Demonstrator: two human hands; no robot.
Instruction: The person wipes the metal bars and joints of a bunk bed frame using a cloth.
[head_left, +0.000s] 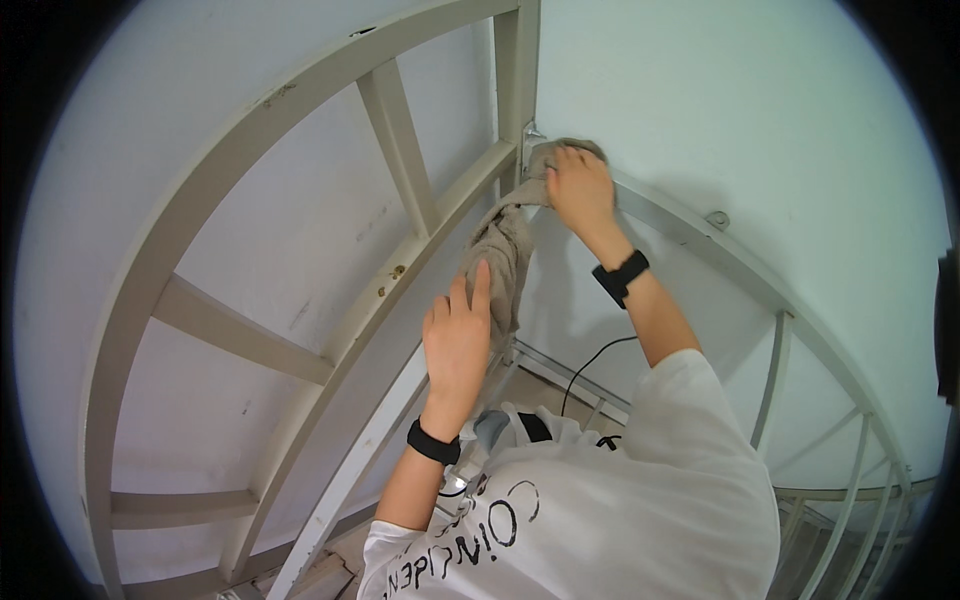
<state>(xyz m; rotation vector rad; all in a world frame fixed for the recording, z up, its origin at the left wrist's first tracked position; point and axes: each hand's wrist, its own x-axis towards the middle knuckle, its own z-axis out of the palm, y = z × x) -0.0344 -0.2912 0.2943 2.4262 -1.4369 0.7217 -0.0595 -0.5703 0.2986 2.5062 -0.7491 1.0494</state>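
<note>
A grey-brown cloth stretches between my two hands at the corner of a metal bed frame. My right hand grips one end of it, bunched over the silver-grey metal rail beside the corner post. Lower down, my left hand is on the hanging, twisted part of the cloth, fingers lying along it and thumb hidden. The cloth covers part of the rail and the joint under it.
On the left stands a beige metal guard frame with crossbars and rust spots. White walls meet behind the corner. A metal lug sticks up from the right rail. A black cable hangs below. Upright bars stand at right.
</note>
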